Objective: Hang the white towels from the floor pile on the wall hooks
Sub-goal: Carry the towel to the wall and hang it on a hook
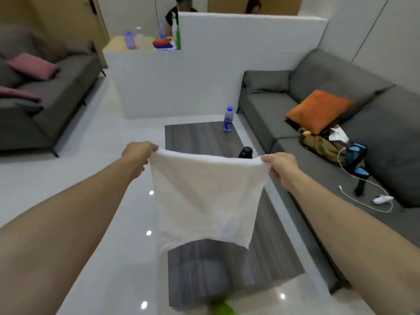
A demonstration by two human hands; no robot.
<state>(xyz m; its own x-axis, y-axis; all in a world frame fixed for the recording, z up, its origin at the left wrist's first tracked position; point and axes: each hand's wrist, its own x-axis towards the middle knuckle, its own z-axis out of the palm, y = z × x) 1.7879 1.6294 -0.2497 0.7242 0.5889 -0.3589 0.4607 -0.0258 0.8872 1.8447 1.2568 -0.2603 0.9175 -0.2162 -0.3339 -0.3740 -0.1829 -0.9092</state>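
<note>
A white towel (204, 196) hangs spread out in front of me, above a low table (200, 137). My left hand (137, 153) pinches its upper left corner. My right hand (280, 165) pinches its upper right corner. The top edge is stretched almost straight between both hands, and the lower edge hangs free over the table's dark wood panel. No floor pile and no wall hooks are in view.
A blue-capped bottle (228, 119) and a black object (246, 152) stand on the table. A grey sofa (341, 142) with an orange cushion, bags and a white cable lies to the right. Another grey sofa (45, 105) is on the left. A white partition (204, 69) stands ahead.
</note>
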